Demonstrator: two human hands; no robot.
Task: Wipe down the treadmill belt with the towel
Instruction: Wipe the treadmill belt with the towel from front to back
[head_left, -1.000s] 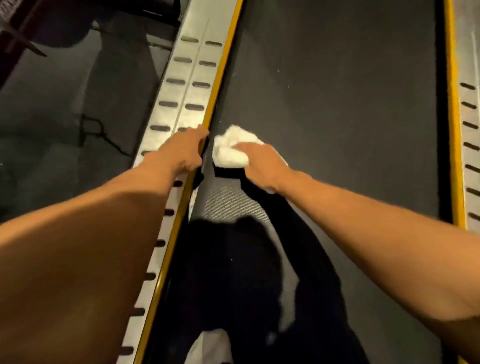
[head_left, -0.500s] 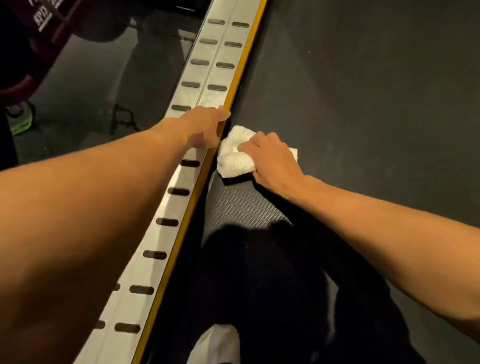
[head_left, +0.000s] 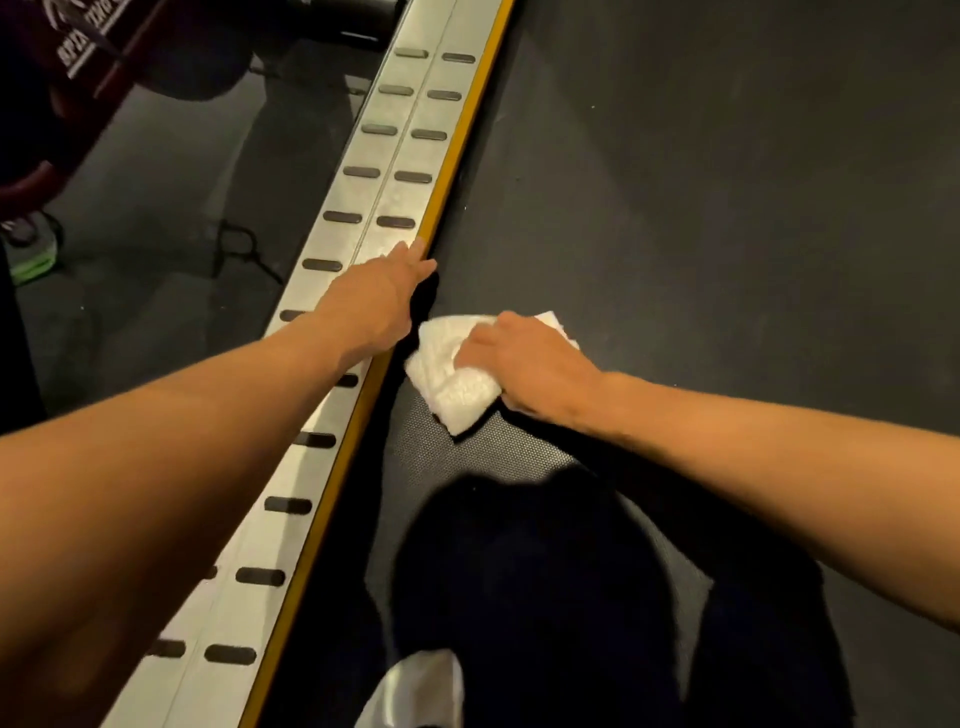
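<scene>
The dark treadmill belt fills the middle and right of the head view. A crumpled white towel lies on the belt close to its left edge. My right hand presses down on the towel, fingers curled over its top. My left hand rests on the silver side rail, fingers hooked over the yellow strip beside the belt. The far part of the towel is hidden under my right hand.
The slotted silver rail runs diagonally from bottom left to top centre. Left of it lies dark floor with a black cable, a shoe and a dark red machine part. My dark-clothed legs shadow the near belt.
The view has shifted, so the rail now runs further right and the belt's right edge is out of sight. My right hand has dragged the towel slightly nearer along the belt's left edge.
</scene>
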